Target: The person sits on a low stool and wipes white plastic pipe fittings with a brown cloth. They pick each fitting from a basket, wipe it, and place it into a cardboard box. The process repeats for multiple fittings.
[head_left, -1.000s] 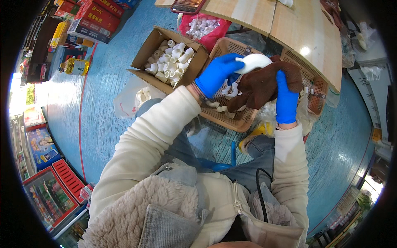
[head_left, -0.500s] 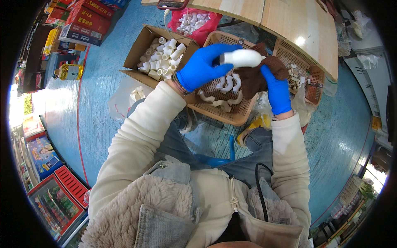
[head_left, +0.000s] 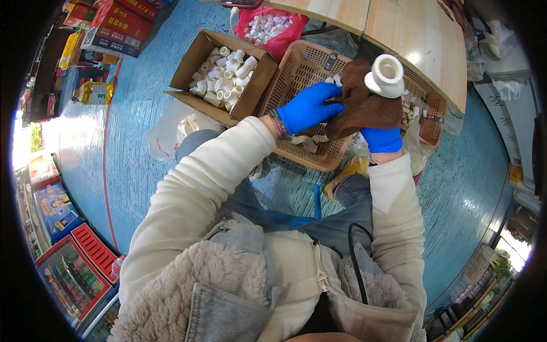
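Observation:
A white pipe fitting (head_left: pixel 383 78) stands tilted, its round open end facing up, above a brown cloth (head_left: pixel 367 111). My right hand (head_left: pixel 383 140), in a blue glove, is closed beneath the cloth and supports the fitting through it; most of its fingers are hidden. At the cloth's left edge is my left hand (head_left: pixel 309 108), also gloved in blue, its fingers bent toward the fabric and closed on it. Below both hands, a tan plastic basket (head_left: pixel 289 64) holds several curved white fittings (head_left: pixel 307 142), partly covered by the left hand and cloth.
A cardboard box (head_left: pixel 246 104) full of short white fittings stands left of the basket. Behind it sits a pink bag (head_left: pixel 297 25) of small white pieces. A second tan basket (head_left: pixel 436 108) lies to the right, partly beneath a wooden tabletop (head_left: pixel 419 34). A clear plastic bag (head_left: pixel 165 139) rests on the floor.
The white fitting has passed from my left hand to the cloth over my right hand and turned its open end upward. My left hand has dropped lower, to the cloth's edge.

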`<state>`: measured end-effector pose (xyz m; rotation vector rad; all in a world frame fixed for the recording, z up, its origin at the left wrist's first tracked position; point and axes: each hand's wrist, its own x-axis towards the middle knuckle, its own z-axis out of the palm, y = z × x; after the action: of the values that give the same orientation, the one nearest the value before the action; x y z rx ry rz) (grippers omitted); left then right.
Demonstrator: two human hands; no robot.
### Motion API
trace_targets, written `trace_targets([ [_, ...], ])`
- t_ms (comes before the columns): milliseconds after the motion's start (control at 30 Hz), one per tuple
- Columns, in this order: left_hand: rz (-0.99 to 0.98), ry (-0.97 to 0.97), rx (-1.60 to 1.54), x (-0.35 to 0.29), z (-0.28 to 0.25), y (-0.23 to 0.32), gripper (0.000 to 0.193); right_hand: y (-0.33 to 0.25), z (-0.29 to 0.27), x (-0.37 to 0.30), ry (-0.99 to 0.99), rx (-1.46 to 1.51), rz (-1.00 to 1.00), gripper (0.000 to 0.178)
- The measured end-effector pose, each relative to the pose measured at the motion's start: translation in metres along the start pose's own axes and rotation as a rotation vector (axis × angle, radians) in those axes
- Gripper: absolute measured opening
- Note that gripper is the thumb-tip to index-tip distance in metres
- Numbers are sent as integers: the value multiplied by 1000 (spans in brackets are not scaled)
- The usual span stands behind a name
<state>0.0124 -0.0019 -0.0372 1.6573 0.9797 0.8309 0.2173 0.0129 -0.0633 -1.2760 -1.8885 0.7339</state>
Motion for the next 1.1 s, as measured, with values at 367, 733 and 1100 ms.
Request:
trace_targets([
  [367, -263, 333, -50, 10, 1, -2, 26, -37, -5, 7, 340, 1312, 487, 34],
  [733, -333, 224, -1193, 5, 5, 19, 44, -54, 11, -4, 199, 246, 264, 40],
  [1100, -156, 300, -615, 5, -33, 14, 37, -41, -30, 10, 403, 715, 414, 55],
])
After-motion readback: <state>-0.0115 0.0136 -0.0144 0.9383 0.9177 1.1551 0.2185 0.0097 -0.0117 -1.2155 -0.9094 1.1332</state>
